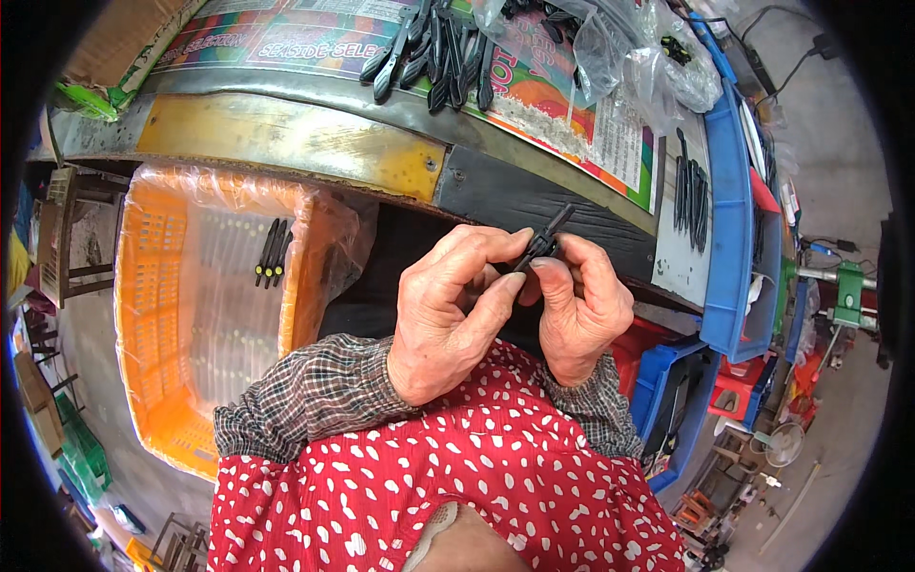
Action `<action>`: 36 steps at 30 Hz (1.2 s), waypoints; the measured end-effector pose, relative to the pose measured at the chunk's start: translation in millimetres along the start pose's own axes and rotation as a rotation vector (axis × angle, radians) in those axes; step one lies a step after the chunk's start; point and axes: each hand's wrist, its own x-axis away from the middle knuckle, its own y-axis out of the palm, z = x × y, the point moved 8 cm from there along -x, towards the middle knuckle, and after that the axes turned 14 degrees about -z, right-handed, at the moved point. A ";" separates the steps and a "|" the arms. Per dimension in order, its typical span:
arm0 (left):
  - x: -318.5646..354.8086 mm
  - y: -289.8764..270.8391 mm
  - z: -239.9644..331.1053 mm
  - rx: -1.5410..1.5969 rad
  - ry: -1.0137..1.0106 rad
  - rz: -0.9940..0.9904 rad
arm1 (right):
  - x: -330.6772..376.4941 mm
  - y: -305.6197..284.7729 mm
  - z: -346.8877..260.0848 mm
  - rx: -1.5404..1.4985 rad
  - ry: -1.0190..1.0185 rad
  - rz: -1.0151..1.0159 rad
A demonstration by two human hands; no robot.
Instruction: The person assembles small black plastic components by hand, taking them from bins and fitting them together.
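Between my two hands, in front of the table edge, is a small black plastic part (555,224) with a slim stem pointing up and right. My left hand (448,310) pinches it between thumb and fingertips. From the other side, the bent fingers and thumb of my right hand (583,307) close on the same part. Its lower end is hidden by my fingertips. On the table beyond lies a loose heap of long black plastic pieces (438,52). More slender black pieces (691,195) lie in a row at the table's right end.
To the left stands an orange crate (152,315) lined with clear plastic, holding several black pieces with yellow dots (274,253). Clear plastic bags (639,71) sit at the back right. A blue tray (729,219) borders the table's right side; a blue bin (672,410) stands below.
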 end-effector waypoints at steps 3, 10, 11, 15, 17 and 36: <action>-0.4 -0.5 -0.4 -0.025 -0.011 0.000 | -1.8 0.1 -2.4 0.119 -0.029 0.004; 1.1 -0.9 -0.4 -0.026 -0.011 0.005 | -6.6 1.2 -15.8 0.265 -0.140 0.037; 1.0 -0.7 -0.1 -0.026 -0.011 0.005 | -6.7 1.2 -16.2 0.266 -0.140 0.038; 1.0 -0.3 1.3 -0.006 -0.016 0.008 | -6.2 1.3 -14.9 0.254 -0.101 0.035; 0.8 0.3 3.0 0.005 -0.010 0.005 | -6.0 0.5 -14.9 0.245 -0.081 0.038; 6.5 8.2 5.5 0.229 -0.058 -0.012 | 4.7 -9.3 -17.2 -0.129 -0.210 0.227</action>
